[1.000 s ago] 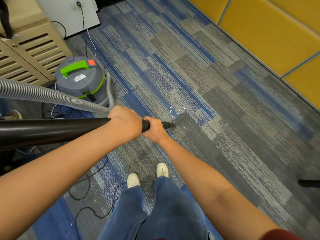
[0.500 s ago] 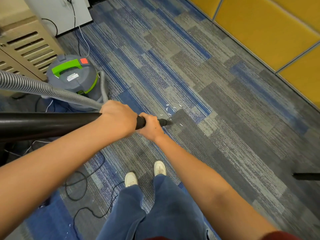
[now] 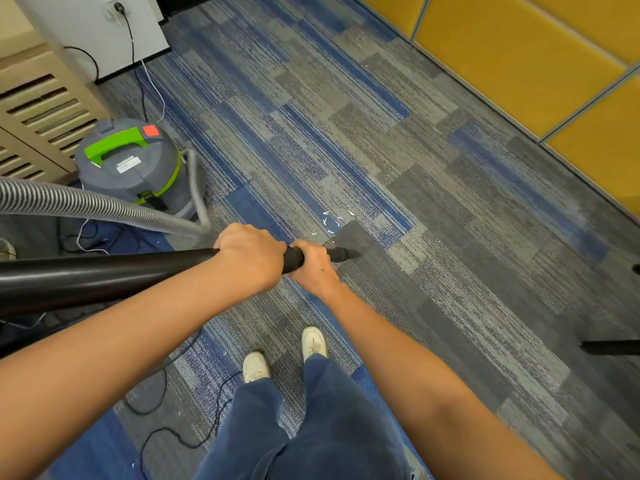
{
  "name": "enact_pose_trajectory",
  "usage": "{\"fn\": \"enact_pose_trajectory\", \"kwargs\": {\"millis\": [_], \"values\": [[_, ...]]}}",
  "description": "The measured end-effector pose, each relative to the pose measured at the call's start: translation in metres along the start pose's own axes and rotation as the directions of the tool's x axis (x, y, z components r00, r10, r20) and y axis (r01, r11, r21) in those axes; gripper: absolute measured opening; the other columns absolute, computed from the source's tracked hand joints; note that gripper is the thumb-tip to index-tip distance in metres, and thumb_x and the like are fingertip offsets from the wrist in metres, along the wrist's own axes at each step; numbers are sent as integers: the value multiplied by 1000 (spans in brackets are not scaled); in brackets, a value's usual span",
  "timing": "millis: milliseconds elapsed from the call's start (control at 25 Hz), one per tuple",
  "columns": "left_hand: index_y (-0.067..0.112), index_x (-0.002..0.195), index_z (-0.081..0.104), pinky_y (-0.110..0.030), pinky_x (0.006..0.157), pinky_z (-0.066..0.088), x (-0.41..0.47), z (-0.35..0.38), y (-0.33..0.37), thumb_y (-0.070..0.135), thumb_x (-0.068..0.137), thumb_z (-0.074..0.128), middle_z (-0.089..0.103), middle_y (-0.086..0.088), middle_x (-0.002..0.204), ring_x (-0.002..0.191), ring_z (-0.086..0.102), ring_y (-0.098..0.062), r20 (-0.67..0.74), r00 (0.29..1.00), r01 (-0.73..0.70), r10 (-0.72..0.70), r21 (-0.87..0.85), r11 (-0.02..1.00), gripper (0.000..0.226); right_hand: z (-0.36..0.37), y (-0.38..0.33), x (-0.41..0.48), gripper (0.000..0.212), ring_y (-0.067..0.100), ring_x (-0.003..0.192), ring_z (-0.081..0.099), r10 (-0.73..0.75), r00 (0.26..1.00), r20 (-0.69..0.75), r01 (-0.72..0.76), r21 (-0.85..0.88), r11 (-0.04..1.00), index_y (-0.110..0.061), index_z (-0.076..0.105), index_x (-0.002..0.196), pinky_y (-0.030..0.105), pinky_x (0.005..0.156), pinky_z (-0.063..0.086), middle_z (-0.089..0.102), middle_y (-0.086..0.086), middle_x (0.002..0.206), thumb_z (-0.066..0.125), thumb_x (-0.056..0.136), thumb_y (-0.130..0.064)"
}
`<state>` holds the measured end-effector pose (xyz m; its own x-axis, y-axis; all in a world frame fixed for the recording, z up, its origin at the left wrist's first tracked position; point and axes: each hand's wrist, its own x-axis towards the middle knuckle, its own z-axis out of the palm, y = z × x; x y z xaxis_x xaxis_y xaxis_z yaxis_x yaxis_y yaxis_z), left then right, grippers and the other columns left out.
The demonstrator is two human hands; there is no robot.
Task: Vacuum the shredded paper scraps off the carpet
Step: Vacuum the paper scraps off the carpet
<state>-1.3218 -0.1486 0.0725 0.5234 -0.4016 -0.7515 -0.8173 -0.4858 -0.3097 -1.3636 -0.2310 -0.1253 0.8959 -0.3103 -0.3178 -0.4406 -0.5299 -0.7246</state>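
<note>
Since half a second ago, the nozzle [image 3: 344, 254] is seen shifted a little to the right of the paper scraps [image 3: 331, 221], onto a dark grey tile of the carpet [image 3: 450, 237]. The black wand [image 3: 104, 275] is gripped by both hands. The left hand [image 3: 251, 258] is wrapped over it from above with the fingers curled fully round. The right hand [image 3: 313, 268] is closed round the narrower section just ahead, touching the left hand's side. Only the tapered tip is left showing past the right hand, and it appears to meet the carpet, though contact cannot be confirmed from this angle.

The main cluster of white scraps is found just beyond the right hand, on a blue-striped tile close to the nozzle tip. A few stray scraps are scattered near the white shoes [image 3: 313, 342].

The grey canister [image 3: 138, 174] with a green handle is placed to the left, beside a louvred cabinet [image 3: 41, 109]. Its lid is closed, so nothing inside can be seen. It is joined to the wand by a ribbed grey hose [image 3: 86, 206]. Thin cables [image 3: 152, 386] are laid across the carpet, and yellow wall panels [image 3: 519, 64] are seen along the right.
</note>
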Motion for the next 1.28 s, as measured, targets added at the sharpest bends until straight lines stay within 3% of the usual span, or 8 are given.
{"fn": "enact_pose_trajectory", "kwargs": {"millis": [320,600,800,1000,1280], "values": [[29,146,29,-35,89,49,-5,3,-19,25,98,44,52,-1,126,118,53,-24,2,998,63,-63,7,998,51,12,-26,15,25,29,89,58,-48,998,47,43,89,995,-4,63,90,46,93,44,63,14,91,76,70,-7],[31,145,30,-31,82,45,-5,11,-32,23,97,45,54,1,124,116,54,-22,18,994,113,-112,-40,993,51,18,-39,22,22,29,87,57,-108,990,94,100,92,991,-7,61,88,33,76,45,62,15,92,75,71,-6],[31,144,30,-34,89,47,-5,17,-40,25,97,44,54,0,125,117,53,-23,25,991,133,-132,-38,990,50,21,-49,27,19,25,80,54,-141,982,126,132,77,988,0,61,87,30,69,40,61,14,86,72,71,0],[30,145,26,-36,91,49,-9,24,-53,28,97,45,53,0,124,116,54,-24,43,985,166,-165,-27,986,52,33,-68,35,25,32,89,58,-184,968,168,179,46,983,0,63,93,38,78,46,64,19,92,73,71,-1],[28,143,32,-32,88,46,-4,25,-60,25,96,48,54,1,124,117,54,-22,58,980,192,-188,-73,979,50,35,-73,41,21,31,84,59,-204,961,186,201,33,979,0,61,87,43,75,49,64,17,87,74,71,-2]]}}
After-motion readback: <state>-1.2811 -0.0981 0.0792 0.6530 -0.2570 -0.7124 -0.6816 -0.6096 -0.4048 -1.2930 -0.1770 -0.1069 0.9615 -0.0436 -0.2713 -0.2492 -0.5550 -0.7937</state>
